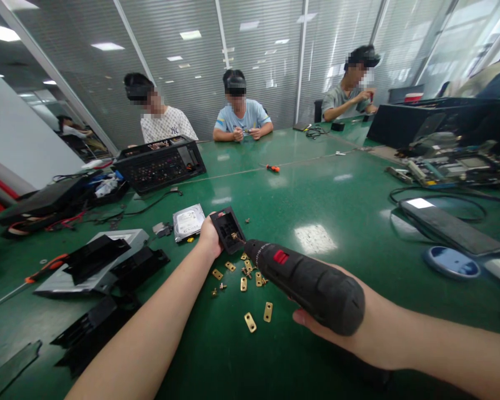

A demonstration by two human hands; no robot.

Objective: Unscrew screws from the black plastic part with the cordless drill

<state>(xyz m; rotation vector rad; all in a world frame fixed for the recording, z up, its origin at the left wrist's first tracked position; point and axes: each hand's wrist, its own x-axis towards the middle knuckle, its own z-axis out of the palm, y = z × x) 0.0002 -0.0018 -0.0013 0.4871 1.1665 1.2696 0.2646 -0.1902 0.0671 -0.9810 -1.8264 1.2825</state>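
Observation:
My left hand (210, 236) grips a small black plastic frame (228, 229) and holds it tilted above the green table (316, 189). My right hand (329, 328) is wrapped round a black electric screwdriver (308, 283) with a red switch. Its tip touches the inside of the frame. Several small brass plates and screws (245, 278) lie scattered on the table right under the tool.
A hard drive (188, 221) lies just left of my left hand. Black plastic parts and a grey panel (104, 261) sit at the left, with a red-handled screwdriver (45, 268). A black computer case (160, 162), a keyboard (450, 225) and circuit boards (454, 164) are around. Three people sit at the far side.

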